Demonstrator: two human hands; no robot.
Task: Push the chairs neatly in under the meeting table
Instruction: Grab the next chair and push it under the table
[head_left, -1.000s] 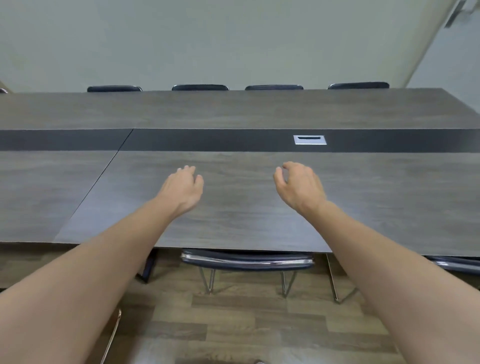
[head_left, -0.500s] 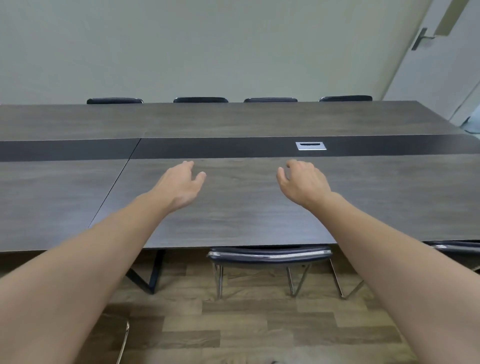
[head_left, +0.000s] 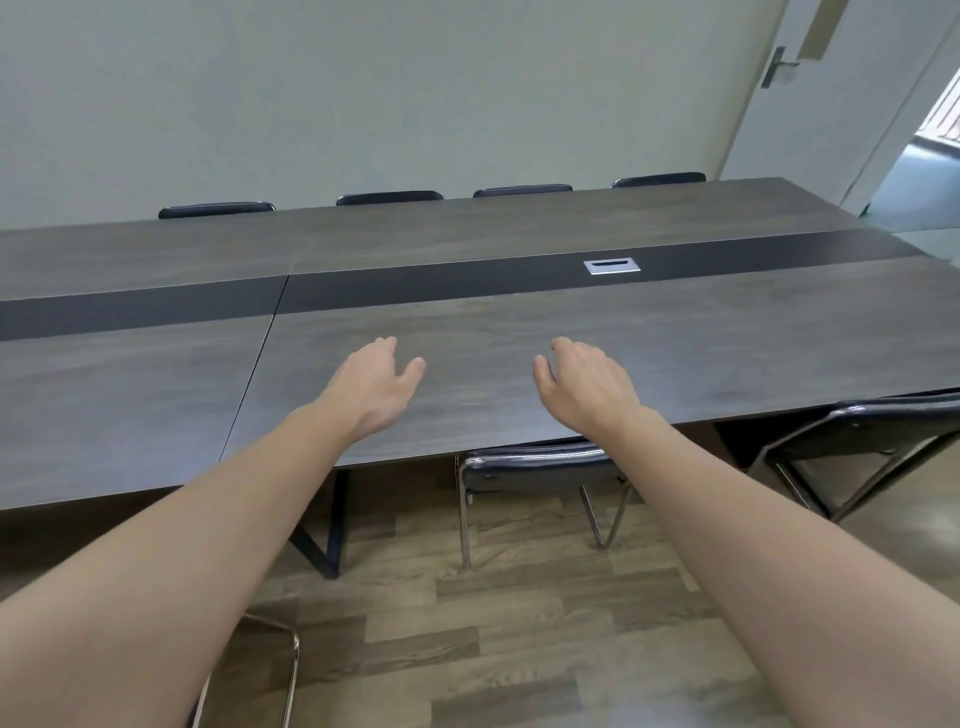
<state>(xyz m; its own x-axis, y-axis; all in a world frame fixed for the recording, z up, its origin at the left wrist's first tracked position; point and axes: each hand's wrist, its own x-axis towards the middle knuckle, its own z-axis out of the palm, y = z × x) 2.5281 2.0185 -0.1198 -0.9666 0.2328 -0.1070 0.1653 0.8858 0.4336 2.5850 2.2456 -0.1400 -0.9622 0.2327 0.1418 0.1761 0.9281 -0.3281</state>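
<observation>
1. Nearest the camera: two bare forearms reached forward over a wood-plank floor (head_left: 493, 649). A thin chrome tube (head_left: 293, 670) showed at the bottom left under the left arm; can't tell what it belonged to.
2. Left hand (head_left: 371, 387) was open, fingers loosely spread, holding nothing. It was seen over the near part of the meeting table (head_left: 727, 338); contact with the top can't be confirmed.
3. Right hand (head_left: 587, 387) was the same: open, relaxed curl, empty, over the near edge zone of the table. The hands were apart, roughly level with each other.
4. Below the hands, the near chair (head_left: 535, 462) (black back, chrome legs) sat tucked under the table edge, only the backrest top and legs showing.
5. To the right, a second chair (head_left: 872, 441) stood angled, its back sticking out past the table edge, not squared in.
6. A black table leg (head_left: 332, 525) stood left of the near chair.
7. Mid-table: a dark centre strip ran lengthwise with a silver cable port (head_left: 611, 266) set in it.
8. Far side: four chair backs (head_left: 389, 197) just cleared the far edge, all pushed in, in a row.
9. Behind them were a plain pale wall (head_left: 415, 93) and, at the right, a door (head_left: 831, 104) with a lever handle, standing open.
</observation>
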